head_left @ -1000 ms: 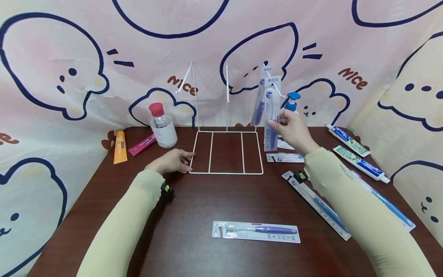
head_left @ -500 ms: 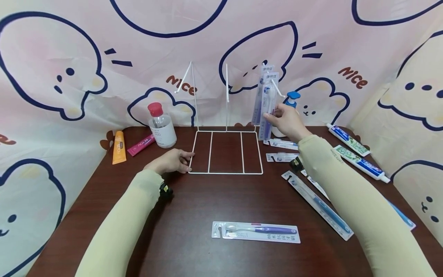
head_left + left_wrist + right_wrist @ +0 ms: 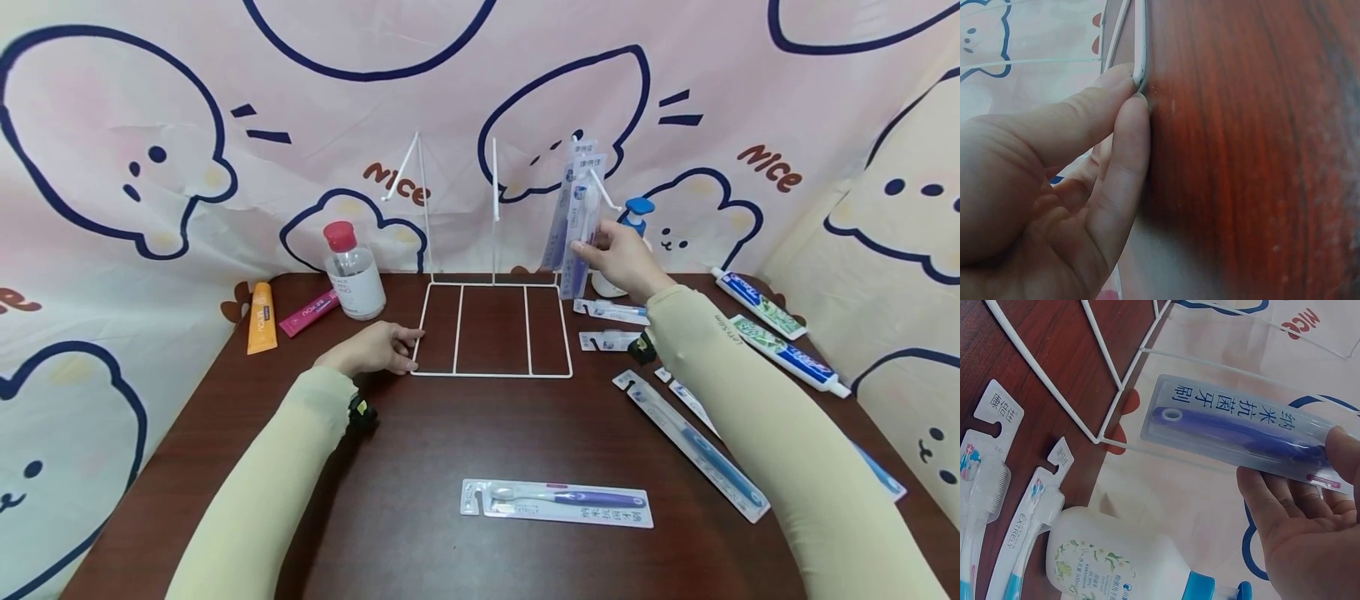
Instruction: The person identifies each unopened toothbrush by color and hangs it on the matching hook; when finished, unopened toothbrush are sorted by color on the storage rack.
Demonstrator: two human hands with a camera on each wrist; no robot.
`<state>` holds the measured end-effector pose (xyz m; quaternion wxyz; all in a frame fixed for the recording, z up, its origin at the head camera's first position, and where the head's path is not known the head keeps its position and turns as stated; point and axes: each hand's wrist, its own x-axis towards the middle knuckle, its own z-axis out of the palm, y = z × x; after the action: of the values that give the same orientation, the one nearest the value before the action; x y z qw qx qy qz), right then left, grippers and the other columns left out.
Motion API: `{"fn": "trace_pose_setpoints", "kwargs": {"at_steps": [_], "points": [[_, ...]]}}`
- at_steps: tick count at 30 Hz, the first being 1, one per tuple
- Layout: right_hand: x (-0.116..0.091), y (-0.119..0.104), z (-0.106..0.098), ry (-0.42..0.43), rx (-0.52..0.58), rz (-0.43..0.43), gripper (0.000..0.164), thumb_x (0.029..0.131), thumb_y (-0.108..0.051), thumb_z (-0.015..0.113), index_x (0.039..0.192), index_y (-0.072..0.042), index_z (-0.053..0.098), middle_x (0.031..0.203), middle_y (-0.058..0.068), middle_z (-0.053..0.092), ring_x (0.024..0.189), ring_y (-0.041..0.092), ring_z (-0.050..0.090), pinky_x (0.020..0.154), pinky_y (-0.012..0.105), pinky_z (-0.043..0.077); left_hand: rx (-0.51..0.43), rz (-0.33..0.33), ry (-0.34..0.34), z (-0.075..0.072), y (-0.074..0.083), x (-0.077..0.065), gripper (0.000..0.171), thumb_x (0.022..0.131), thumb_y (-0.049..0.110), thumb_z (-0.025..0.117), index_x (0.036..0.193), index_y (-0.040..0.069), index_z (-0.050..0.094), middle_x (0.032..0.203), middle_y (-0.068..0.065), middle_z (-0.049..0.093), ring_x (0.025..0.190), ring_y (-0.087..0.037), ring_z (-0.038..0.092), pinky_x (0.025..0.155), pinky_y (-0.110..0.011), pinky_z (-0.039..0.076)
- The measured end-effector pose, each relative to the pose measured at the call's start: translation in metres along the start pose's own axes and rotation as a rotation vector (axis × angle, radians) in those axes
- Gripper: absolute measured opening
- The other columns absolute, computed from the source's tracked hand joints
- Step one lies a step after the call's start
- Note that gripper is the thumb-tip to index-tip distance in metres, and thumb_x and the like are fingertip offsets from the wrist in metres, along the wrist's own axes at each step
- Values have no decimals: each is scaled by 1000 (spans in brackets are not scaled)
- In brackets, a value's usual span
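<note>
My left hand point(image 3: 375, 347) pinches the front-left corner of a white wire display rack point(image 3: 491, 376) between thumb and fingers; the left wrist view shows this close up. Toward the back right, my right hand point(image 3: 628, 260) grips a packaged purple toothbrush point(image 3: 578, 221) by its edge, thumb on one side and fingers on the other. The package hangs upright with its top at the rack's right hook point(image 3: 604, 192). Just behind it is another toothbrush package point(image 3: 555, 225) on that side. Whether the held package's hole is round the hook is too small to tell.
A packaged purple toothbrush point(image 3: 557, 503) lies in front, with several blue ones point(image 3: 693, 446) at right. Toothpaste tubes point(image 3: 787, 354) lie far right. A pump bottle point(image 3: 1116, 553) stands behind my right hand. A red-capped bottle point(image 3: 356, 283), pink tube point(image 3: 309, 313) and orange tube point(image 3: 262, 318) are at left.
My right hand has moved up and left with the toothbrush package, bringing it closer to the package behind, then stayed almost still. My left hand keeps its place on the rack.
</note>
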<state>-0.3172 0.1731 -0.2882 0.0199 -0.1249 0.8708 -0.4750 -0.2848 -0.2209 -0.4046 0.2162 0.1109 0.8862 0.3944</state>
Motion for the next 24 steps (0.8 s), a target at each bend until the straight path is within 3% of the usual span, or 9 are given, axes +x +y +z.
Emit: {"fn": "trace_pose_setpoints", "kwargs": {"at_steps": [5, 9, 12, 15, 20, 24], "points": [[-9, 5, -7, 45, -76, 61, 66, 86, -44, 59, 141, -18, 35, 125, 10, 53, 111, 27, 53, 90, 45, 42, 5, -15, -18, 1, 1, 2, 68, 74, 11, 76, 136, 14, 47, 111, -11, 54, 92, -24, 50, 67, -29, 52], [-32, 9, -13, -12, -263, 81, 68, 85, -43, 61, 142, -15, 34, 119, 10, 56, 106, 28, 54, 84, 46, 45, 53, -23, -14, -1, 1, 2, 69, 74, 15, 77, 135, 16, 48, 111, -9, 57, 93, -24, 51, 67, -28, 50], [-60, 12, -5, -122, -447, 6, 54, 86, -36, 64, 131, -12, 49, 109, 9, 60, 98, 26, 57, 80, 43, 47, 80, -22, -13, -3, 1, 1, 69, 73, 17, 78, 135, 15, 48, 111, -9, 58, 94, -25, 51, 68, -28, 50], [-97, 15, 17, -235, -571, -123, 38, 84, -30, 67, 117, -12, 61, 102, 5, 64, 91, 21, 59, 79, 40, 46, 79, -27, -19, -4, 1, 0, 69, 73, 17, 78, 136, 15, 47, 112, -9, 58, 95, -25, 51, 68, -28, 50], [-163, 21, 66, -364, -655, -333, 36, 77, -32, 74, 106, -12, 67, 95, -3, 63, 87, 13, 59, 77, 34, 47, 60, -35, -19, -4, 3, 1, 69, 74, 16, 77, 136, 16, 47, 113, -9, 58, 95, -25, 50, 68, -28, 50], [-196, 26, 94, -387, -737, -443, 41, 72, -37, 76, 104, -13, 67, 87, -4, 57, 77, 11, 55, 66, 31, 48, 60, -39, -15, -2, 3, 2, 69, 73, 15, 78, 136, 15, 47, 112, -10, 58, 94, -25, 50, 66, -27, 49]]}}
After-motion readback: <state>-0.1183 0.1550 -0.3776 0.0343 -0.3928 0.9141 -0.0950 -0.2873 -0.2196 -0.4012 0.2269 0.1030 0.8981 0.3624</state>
